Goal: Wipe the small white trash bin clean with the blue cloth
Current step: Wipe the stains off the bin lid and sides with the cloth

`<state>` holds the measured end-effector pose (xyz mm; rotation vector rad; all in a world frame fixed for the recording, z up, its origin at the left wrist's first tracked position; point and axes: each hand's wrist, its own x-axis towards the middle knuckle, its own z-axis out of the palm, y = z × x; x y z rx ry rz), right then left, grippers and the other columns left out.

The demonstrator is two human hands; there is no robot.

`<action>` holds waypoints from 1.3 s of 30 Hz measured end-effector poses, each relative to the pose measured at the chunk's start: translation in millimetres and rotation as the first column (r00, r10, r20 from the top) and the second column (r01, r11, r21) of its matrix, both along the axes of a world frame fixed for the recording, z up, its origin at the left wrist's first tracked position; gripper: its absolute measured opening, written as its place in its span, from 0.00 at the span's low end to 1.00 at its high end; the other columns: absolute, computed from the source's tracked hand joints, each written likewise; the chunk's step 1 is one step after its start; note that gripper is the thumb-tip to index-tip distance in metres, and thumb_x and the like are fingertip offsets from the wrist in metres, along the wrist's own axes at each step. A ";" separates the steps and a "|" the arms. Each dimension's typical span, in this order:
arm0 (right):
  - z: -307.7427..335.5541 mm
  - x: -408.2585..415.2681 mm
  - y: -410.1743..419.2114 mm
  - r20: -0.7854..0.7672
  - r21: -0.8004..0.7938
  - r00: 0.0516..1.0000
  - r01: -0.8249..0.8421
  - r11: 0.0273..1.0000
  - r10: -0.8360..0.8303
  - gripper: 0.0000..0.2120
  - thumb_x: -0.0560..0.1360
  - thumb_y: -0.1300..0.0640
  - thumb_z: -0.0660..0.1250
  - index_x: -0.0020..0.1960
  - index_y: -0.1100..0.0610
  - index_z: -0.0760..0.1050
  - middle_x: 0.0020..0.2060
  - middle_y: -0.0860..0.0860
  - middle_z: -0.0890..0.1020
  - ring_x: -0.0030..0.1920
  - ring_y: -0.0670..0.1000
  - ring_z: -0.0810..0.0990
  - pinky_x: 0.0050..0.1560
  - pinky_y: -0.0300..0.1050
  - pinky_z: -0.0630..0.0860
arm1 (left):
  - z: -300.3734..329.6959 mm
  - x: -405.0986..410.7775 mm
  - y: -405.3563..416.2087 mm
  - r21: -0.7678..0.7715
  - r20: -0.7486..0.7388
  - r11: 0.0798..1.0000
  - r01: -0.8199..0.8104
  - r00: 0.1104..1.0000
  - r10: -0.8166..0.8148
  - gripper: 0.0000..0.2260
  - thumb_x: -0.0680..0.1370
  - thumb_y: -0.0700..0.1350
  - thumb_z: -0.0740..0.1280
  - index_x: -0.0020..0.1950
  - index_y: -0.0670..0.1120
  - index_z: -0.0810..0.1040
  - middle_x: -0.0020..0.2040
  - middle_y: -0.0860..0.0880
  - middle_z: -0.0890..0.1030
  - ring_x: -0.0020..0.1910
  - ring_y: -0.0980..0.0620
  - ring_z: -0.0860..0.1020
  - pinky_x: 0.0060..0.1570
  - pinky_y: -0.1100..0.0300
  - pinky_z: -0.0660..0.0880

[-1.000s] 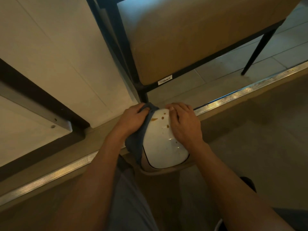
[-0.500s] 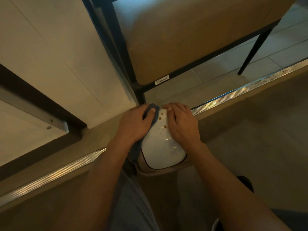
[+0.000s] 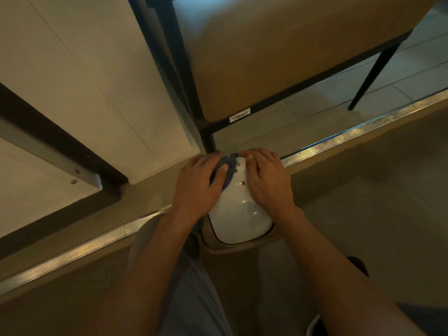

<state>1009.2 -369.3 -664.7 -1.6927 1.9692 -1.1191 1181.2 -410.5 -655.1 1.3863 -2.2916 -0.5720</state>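
Pressing the blue cloth (image 3: 229, 169) under curled fingers, the left hand (image 3: 197, 185) sits just left of the brown spots (image 3: 238, 169). The right hand (image 3: 268, 180) lies flat, steadying the white bin (image 3: 236, 214), whose long axis runs away from the person.

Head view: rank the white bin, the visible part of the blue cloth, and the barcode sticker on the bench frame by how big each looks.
1. White bin, largest by far.
2. Blue cloth, mostly covered by the left hand.
3. Barcode sticker, smallest, though it sits farther from the camera, so this holds only for the picture.
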 end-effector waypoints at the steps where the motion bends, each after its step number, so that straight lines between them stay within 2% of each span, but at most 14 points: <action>1: 0.1 0.1 -0.1 0.003 0.006 1.000 0.001 1.000 -0.001 0.16 0.83 0.54 0.55 0.61 0.56 0.79 0.57 0.53 0.81 0.59 0.49 0.73 0.60 0.47 0.70 | -6.0 9.2 8.8 -0.024 -0.068 1.000 0.000 0.998 -0.002 0.21 0.84 0.58 0.54 0.71 0.51 0.74 0.69 0.49 0.77 0.67 0.49 0.73 0.68 0.50 0.69; 4: -1.6 -0.5 -0.1 -0.008 0.043 1.000 -0.005 0.999 0.005 0.17 0.83 0.52 0.54 0.62 0.56 0.78 0.59 0.52 0.80 0.61 0.50 0.73 0.61 0.47 0.70 | -18.4 26.0 29.1 0.048 -0.207 0.994 -0.103 0.972 0.111 0.20 0.83 0.59 0.54 0.72 0.53 0.71 0.72 0.49 0.73 0.71 0.52 0.69 0.69 0.54 0.65; 9: -1.9 -1.1 -0.8 -0.029 0.034 1.000 0.004 0.999 -0.003 0.15 0.84 0.54 0.56 0.62 0.55 0.78 0.58 0.51 0.80 0.59 0.49 0.73 0.58 0.41 0.66 | -2.4 -4.8 -11.0 0.210 -0.082 0.939 -0.272 0.952 0.294 0.14 0.85 0.54 0.54 0.59 0.50 0.77 0.52 0.48 0.80 0.50 0.48 0.78 0.46 0.56 0.71; 11: -2.3 -1.4 -1.7 -0.018 0.038 1.000 0.011 0.999 -0.010 0.15 0.84 0.54 0.55 0.62 0.55 0.78 0.58 0.51 0.80 0.59 0.49 0.73 0.58 0.42 0.68 | -0.6 -13.9 -9.5 0.159 -0.012 0.941 -0.298 0.953 0.303 0.16 0.85 0.54 0.52 0.61 0.49 0.76 0.55 0.46 0.80 0.53 0.46 0.78 0.49 0.52 0.74; 13: -2.6 -1.1 -1.9 -0.020 0.037 1.000 0.011 0.999 -0.010 0.15 0.84 0.54 0.55 0.62 0.55 0.78 0.58 0.51 0.80 0.59 0.50 0.73 0.58 0.43 0.69 | -6.4 -14.0 12.7 0.035 -0.022 0.955 -0.295 0.955 0.296 0.19 0.85 0.55 0.51 0.68 0.49 0.73 0.64 0.45 0.77 0.63 0.44 0.75 0.61 0.47 0.73; 16: -2.4 -0.8 -1.5 -0.024 0.038 1.000 0.003 0.999 -0.002 0.14 0.84 0.54 0.56 0.62 0.55 0.78 0.59 0.52 0.80 0.60 0.50 0.74 0.57 0.41 0.67 | -19.8 -6.7 59.6 -0.091 -0.086 0.956 -0.281 0.958 0.273 0.20 0.85 0.53 0.55 0.77 0.50 0.65 0.77 0.46 0.67 0.78 0.42 0.61 0.76 0.46 0.60; 19: -0.4 -1.9 -1.0 -0.022 0.029 1.000 -0.007 1.000 0.008 0.13 0.84 0.56 0.56 0.61 0.56 0.78 0.58 0.52 0.79 0.59 0.49 0.73 0.57 0.39 0.65 | -34.9 -2.3 100.4 -0.186 -0.002 0.948 -0.258 0.965 0.262 0.24 0.84 0.53 0.56 0.79 0.51 0.59 0.81 0.47 0.60 0.81 0.40 0.51 0.77 0.43 0.57; 23: 0.1 -1.7 -0.6 -0.003 0.031 1.000 -0.011 0.999 0.011 0.13 0.84 0.57 0.56 0.61 0.55 0.78 0.57 0.52 0.80 0.58 0.49 0.73 0.56 0.40 0.66 | -52.6 1.9 132.6 -0.301 0.121 0.934 -0.191 0.964 0.237 0.26 0.80 0.52 0.61 0.78 0.50 0.62 0.80 0.46 0.60 0.80 0.37 0.53 0.73 0.36 0.64; 28: -3.1 -4.0 -1.0 -0.007 0.059 0.999 -0.035 0.998 0.036 0.13 0.84 0.55 0.55 0.62 0.54 0.77 0.59 0.51 0.79 0.60 0.51 0.72 0.56 0.42 0.67 | -50.5 7.6 126.5 -0.305 0.094 0.938 -0.165 0.975 0.202 0.25 0.79 0.50 0.65 0.76 0.51 0.65 0.79 0.47 0.61 0.81 0.38 0.54 0.74 0.40 0.63; 31: -2.5 -5.0 0.8 -0.023 0.072 0.999 -0.047 0.996 0.048 0.13 0.84 0.54 0.55 0.63 0.54 0.76 0.60 0.52 0.78 0.62 0.51 0.72 0.59 0.45 0.69 | -33.7 5.5 91.2 -0.253 -0.050 0.950 -0.182 0.983 0.175 0.20 0.83 0.51 0.61 0.73 0.48 0.68 0.77 0.46 0.66 0.79 0.41 0.58 0.77 0.47 0.60; 33: -0.5 -4.3 1.9 -0.031 0.062 0.998 -0.054 0.997 0.056 0.13 0.84 0.55 0.56 0.63 0.55 0.77 0.60 0.53 0.79 0.62 0.50 0.71 0.59 0.43 0.67 | -16.0 0.6 59.9 -0.125 -0.115 0.964 -0.235 0.968 0.221 0.18 0.84 0.52 0.58 0.71 0.46 0.72 0.73 0.45 0.72 0.74 0.44 0.68 0.74 0.48 0.64; 35: 2.1 -2.8 2.1 -0.023 0.049 0.998 -0.056 0.997 0.057 0.13 0.84 0.56 0.56 0.62 0.56 0.77 0.60 0.53 0.79 0.61 0.48 0.71 0.59 0.41 0.64 | 3.0 -7.9 28.1 0.014 -0.076 0.948 -0.317 0.945 0.317 0.17 0.85 0.54 0.56 0.67 0.46 0.75 0.64 0.44 0.77 0.63 0.45 0.75 0.63 0.51 0.71; 37: 4.1 -1.5 1.4 -0.012 0.057 0.999 -0.038 0.998 0.039 0.14 0.84 0.56 0.56 0.63 0.56 0.77 0.60 0.53 0.79 0.61 0.48 0.71 0.59 0.40 0.63 | 13.8 -15.8 5.2 0.110 -0.004 0.921 -0.374 0.926 0.377 0.17 0.85 0.55 0.55 0.63 0.46 0.76 0.57 0.45 0.79 0.55 0.46 0.78 0.52 0.55 0.71; 39: 4.1 -1.7 0.8 -0.011 0.068 1.000 -0.020 0.997 0.021 0.14 0.84 0.55 0.55 0.63 0.55 0.77 0.60 0.52 0.79 0.61 0.49 0.71 0.58 0.40 0.63 | 15.6 -19.0 1.9 0.143 0.005 0.916 -0.376 0.925 0.379 0.18 0.85 0.55 0.55 0.64 0.45 0.76 0.58 0.44 0.79 0.55 0.46 0.78 0.52 0.55 0.71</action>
